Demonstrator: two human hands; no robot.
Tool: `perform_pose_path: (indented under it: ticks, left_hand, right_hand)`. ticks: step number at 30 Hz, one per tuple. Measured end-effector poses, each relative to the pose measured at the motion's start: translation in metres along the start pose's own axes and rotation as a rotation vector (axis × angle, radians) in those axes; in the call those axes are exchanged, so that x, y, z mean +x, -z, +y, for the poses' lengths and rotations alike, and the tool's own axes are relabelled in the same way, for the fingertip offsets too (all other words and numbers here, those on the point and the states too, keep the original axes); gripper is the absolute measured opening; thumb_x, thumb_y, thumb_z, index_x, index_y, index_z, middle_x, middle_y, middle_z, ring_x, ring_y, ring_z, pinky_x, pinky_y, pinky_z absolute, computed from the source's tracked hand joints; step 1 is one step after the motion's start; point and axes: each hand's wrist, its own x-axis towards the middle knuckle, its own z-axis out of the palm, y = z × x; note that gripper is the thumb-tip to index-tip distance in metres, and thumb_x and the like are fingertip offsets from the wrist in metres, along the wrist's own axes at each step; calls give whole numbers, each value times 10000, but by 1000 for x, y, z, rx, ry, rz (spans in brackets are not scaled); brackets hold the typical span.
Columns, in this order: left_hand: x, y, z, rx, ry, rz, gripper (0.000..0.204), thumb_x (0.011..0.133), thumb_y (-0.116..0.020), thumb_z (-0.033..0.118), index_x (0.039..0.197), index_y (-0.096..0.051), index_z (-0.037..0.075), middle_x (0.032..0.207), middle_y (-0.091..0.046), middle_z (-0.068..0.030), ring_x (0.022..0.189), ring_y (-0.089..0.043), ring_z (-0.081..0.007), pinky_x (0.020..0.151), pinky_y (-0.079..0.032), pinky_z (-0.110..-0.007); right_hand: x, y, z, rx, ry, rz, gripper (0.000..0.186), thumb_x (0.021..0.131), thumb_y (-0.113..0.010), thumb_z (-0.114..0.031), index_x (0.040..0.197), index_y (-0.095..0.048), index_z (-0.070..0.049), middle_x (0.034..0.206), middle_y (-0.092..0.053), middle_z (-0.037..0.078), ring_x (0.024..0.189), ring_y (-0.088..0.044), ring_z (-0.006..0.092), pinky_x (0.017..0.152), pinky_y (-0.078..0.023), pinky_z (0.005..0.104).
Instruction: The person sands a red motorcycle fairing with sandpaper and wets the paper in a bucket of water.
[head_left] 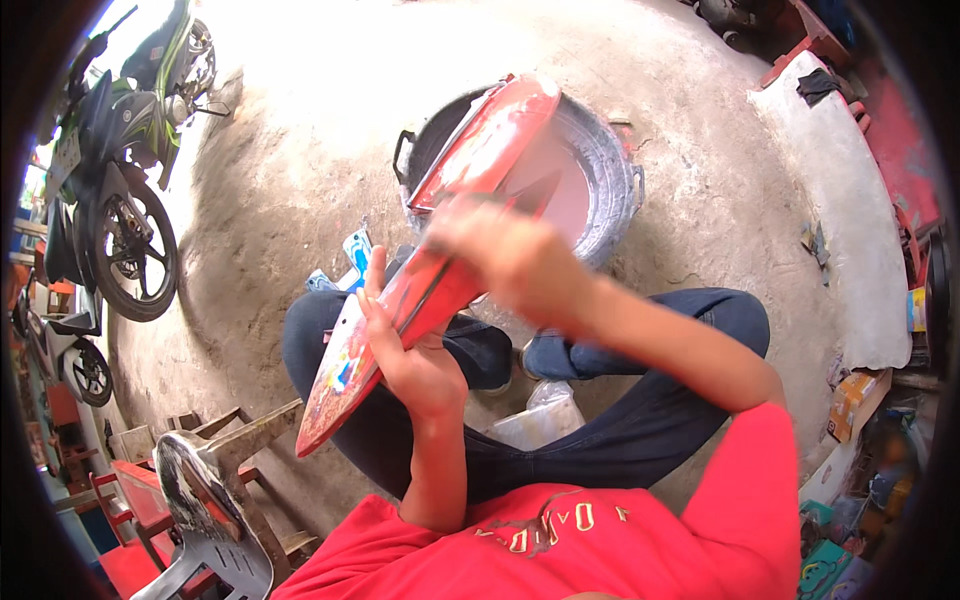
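A long red motorcycle body panel (490,140), with worn paint and dark scuffs, lies slantwise over my lap. Its far end rests above a black tub (610,220) of murky pinkish water. My left hand (405,365) holds up the near half from its right edge, the index finger raised along the surface. Over the panel's middle, my right hand (505,250) is bent and blurred by motion. Its fingers seem to touch the surface, but whether anything is in them cannot be made out.
Blue-and-white packaging (357,255) lies left of the tub. Between my legs is a whitish container (540,420). Motorcycles (135,240) stand at the left, with a grey plastic chair (225,520) at lower left. A pale raised ledge (850,220) and a cardboard box (857,402) are at the right.
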Motion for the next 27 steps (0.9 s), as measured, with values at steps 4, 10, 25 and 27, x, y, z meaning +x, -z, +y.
perform_pose_path:
  ticks: [4,10,25,27]
  left_hand:
    - [-1,6,1,15,-10,-18,668,1125,-306,448,1546,-320,-72,1363,-601,-292,1241,-660,-351,987,-600,-453]
    - [-3,0,3,29,-17,-1,650,1114,-311,414,1532,-334,-83,1378,-592,-308,1243,-657,-373,988,-603,-480]
    - [-4,1,3,64,-24,-113,629,1042,-373,278,1549,-321,-91,1382,-601,-290,1228,-670,-356,985,-607,-463]
    - [-6,-4,2,79,-23,-110,628,1042,-375,279,1545,-325,-92,1378,-603,-284,1233,-667,-354,990,-606,-466]
  right_hand:
    - [-1,3,-20,39,112,8,320,884,-676,-142,1191,-711,-56,1178,-748,137,1135,-722,285,981,-587,409]
    - [7,-9,14,-82,-20,-31,329,959,-573,-112,1259,-690,-46,1217,-728,177,1116,-717,300,970,-567,433]
    - [25,8,50,-29,-111,-177,337,957,-587,-101,1278,-683,-74,1273,-706,161,1165,-690,308,951,-567,407]
    - [31,30,72,-48,-479,-361,353,941,-569,-59,1274,-686,-67,1284,-701,159,1177,-684,311,966,-559,413]
